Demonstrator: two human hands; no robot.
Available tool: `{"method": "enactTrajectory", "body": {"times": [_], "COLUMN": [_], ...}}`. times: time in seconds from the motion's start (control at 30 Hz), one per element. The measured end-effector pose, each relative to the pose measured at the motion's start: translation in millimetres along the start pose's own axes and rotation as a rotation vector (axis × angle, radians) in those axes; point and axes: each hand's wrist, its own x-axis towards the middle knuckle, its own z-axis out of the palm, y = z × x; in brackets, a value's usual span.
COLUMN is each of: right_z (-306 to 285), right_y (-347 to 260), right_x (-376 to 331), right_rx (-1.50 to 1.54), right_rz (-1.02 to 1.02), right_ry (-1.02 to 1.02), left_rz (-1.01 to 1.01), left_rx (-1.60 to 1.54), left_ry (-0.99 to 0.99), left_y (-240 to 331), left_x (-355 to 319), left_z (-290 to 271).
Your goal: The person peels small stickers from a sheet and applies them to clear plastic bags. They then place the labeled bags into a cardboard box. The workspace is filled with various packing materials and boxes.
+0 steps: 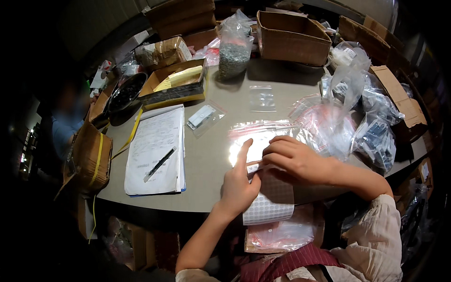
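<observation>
A sheet of small round white labels (268, 207) hangs over the table's near edge. My left hand (238, 189) grips its folded upper edge, thumb below and index finger stretched upward. My right hand (297, 162) meets that edge from the right, fingers bent and drawn together. What its fingertips pinch, if anything, is hidden. Under and beyond both hands lie clear zip bags (242, 134) with red seal lines. One small zip bag with a round label (262, 98) lies flat farther off. Left of it is a clear bag holding a white rectangular piece (200, 116).
A notebook (152, 127) with a black pen (160, 164) lies at left. Behind are an open box with yellow paper (203, 89), a bag of small grey parts (233, 58) and a cardboard box (293, 42). Filled plastic bags (376, 141) crowd the right. Another person (68, 122) is at far left.
</observation>
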Motion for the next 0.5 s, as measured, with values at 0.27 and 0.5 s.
{"method": "enactTrajectory", "body": {"times": [0.27,0.5], "right_z": [26,13], "right_y": [6,7], "right_x": [7,6], "right_rx": [0.074,0.311], "right_rz": [-0.033,0.17], "right_ry": [0.027,0.045], "left_rz": [-0.061,0.055], "left_rx": [0.043,0.082], "left_ry": [-0.034,-0.031], "left_y": [2,0], "left_x": [-1,1], "left_z": [-4,-1]}}
